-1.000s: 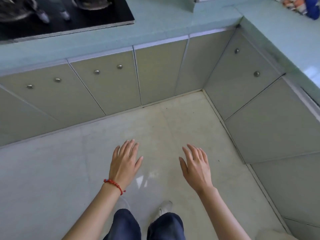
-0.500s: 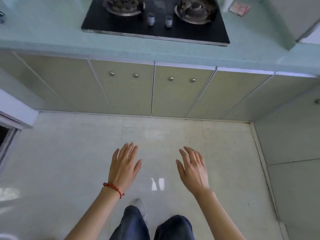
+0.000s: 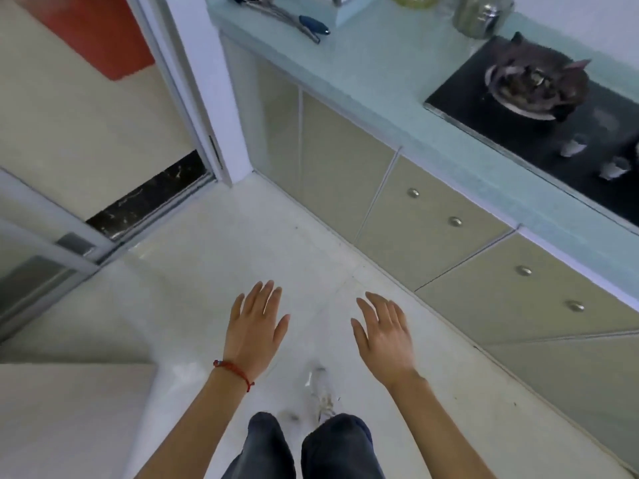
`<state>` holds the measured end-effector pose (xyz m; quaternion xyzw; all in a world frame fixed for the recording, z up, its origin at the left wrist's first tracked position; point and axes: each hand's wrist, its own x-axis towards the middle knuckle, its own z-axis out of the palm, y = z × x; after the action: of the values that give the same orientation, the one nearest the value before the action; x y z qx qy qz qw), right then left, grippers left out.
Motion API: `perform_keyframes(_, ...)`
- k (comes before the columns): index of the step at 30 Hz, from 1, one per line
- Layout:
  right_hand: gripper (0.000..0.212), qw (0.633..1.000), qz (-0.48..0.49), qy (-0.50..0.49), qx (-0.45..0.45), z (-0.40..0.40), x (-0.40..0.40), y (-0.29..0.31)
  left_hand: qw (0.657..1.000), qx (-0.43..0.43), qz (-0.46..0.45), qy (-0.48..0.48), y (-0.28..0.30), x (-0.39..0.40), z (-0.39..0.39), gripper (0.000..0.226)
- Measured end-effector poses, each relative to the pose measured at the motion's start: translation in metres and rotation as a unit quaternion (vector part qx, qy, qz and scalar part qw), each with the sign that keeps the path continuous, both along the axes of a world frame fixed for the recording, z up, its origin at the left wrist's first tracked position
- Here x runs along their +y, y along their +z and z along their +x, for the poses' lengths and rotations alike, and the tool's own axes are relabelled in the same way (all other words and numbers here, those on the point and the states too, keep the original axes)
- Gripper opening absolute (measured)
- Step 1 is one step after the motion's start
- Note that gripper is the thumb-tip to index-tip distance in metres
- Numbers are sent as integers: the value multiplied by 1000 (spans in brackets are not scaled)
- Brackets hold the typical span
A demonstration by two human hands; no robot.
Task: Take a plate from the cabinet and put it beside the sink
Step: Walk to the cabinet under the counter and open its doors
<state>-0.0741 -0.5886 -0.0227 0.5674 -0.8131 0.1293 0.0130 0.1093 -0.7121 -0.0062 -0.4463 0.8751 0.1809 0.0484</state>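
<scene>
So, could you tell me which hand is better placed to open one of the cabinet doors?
Probably the right hand: open, empty, on the side of the closed cabinet doors. The left hand is farther away.

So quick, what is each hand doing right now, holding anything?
Left hand: open, fingers spread, holding nothing, over the floor.
Right hand: open, fingers spread, holding nothing, over the floor.

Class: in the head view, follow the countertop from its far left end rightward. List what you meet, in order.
Utensils → jar → burner → stove knobs.
</scene>
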Motion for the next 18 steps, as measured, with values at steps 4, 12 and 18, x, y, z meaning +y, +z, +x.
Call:
perform_keyframes(4,46,995,6,94,-13,-4,-48,2,997,9,-16,78,-3,-17,11,71)
perform_keyframes(12,29,983,3,182,-29,-10,-127,-4,981,25,-47,184,-11,-50,20,47)
perform_keyframes(18,35,980,3,194,-48,7,-195,-10,976,18,-60,208,-16,-113,35,48)
